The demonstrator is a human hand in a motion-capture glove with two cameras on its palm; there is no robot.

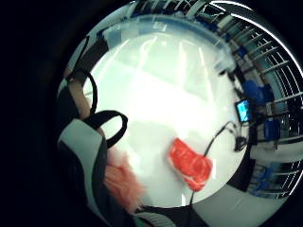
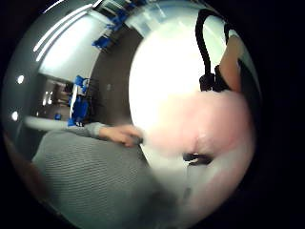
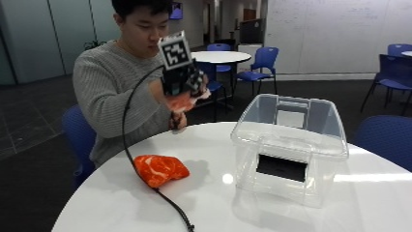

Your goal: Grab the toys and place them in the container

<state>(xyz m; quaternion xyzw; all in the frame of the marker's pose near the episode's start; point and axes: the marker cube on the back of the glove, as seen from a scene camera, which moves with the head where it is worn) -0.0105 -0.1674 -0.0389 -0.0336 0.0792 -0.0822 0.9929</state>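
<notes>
Outside view: round white glossy table point(image 3: 128, 203), person in a grey knit sweater seated at its 10 o'clock side. Clear hard-plastic container point(image 3: 289, 145), boxy with rounded corners and a thick rim, no lid on, stands at about 2 o'clock of table centre; a dark rectangular patch shows through its front wall. Orange-red toy point(image 3: 161, 170), soft, lumpy, with white marbling streaks, lies on the table at about 9 o'clock, well apart from the container.

Right hand point(image 3: 182, 84) in the black glove is raised in the air above the table edge, level with the person's chest, forearm angled up. Its fingers curl round a pink toy point(image 3: 182, 102), soft and fuzzy-looking, which bulges out below the glove. Pink toy is off the table, up and to 10 o'clock of the container, not over it.

Thumb side palm view: pink toy point(image 2: 209, 129) fills much of the view, blurred, smooth pale pink. Little finger side palm view: pink fuzzy edge point(image 1: 124, 182) beside the glove straps, orange-red toy point(image 1: 191, 164) on the white table below.

Bare hand rests near the table edge beneath the raised arm, partly hidden.
</notes>
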